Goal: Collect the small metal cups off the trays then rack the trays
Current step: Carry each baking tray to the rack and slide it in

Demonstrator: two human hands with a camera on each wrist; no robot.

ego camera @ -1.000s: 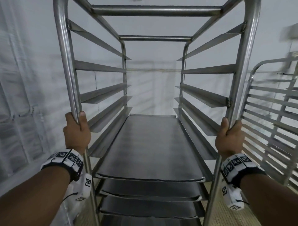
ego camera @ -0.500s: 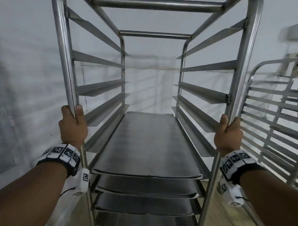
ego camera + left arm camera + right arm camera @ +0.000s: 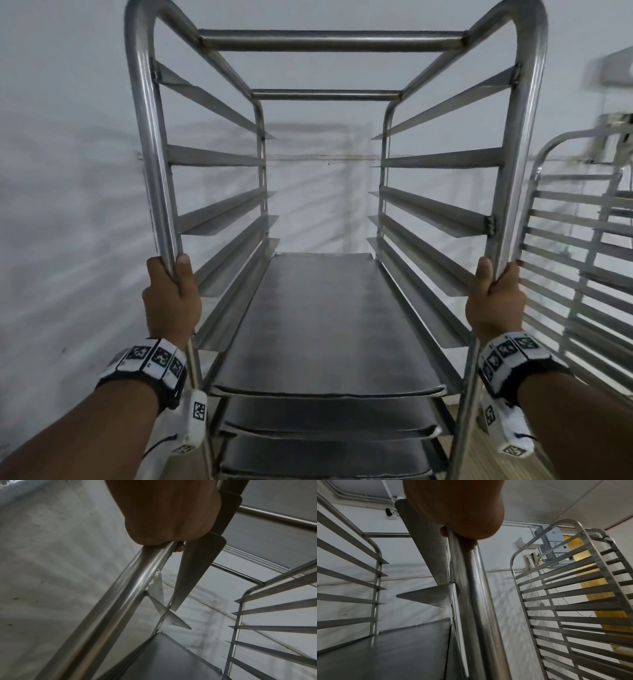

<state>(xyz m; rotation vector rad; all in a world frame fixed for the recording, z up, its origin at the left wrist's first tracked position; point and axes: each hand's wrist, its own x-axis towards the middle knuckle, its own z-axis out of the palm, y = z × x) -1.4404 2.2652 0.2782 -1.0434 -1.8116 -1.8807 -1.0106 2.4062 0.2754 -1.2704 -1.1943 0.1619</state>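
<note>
A tall steel tray rack [image 3: 329,37] stands in front of me. My left hand [image 3: 171,294] grips its near left upright [image 3: 154,171], and my right hand [image 3: 495,298] grips the near right upright [image 3: 517,171]. Flat metal trays fill the lower slots; the top tray [image 3: 329,325] lies bare, with others [image 3: 329,416] stacked on the runners beneath. The upper runners hold nothing. The left wrist view shows my palm [image 3: 164,513] wrapped on the tube [image 3: 120,595]; the right wrist view shows my right palm [image 3: 457,507] wrapped round its post [image 3: 476,601]. No metal cups are in view.
A second steel rack [image 3: 582,257] stands close on the right, also seen in the right wrist view as a rack [image 3: 570,601] with a grey wall box [image 3: 553,545] behind it. A white wall [image 3: 68,205] lies to the left and behind. Tan floor [image 3: 476,428] shows lower right.
The rack now shows more of its curved top and sits closer to the back wall; the view has tilted up. Both hands keep their grip on the uprights.
</note>
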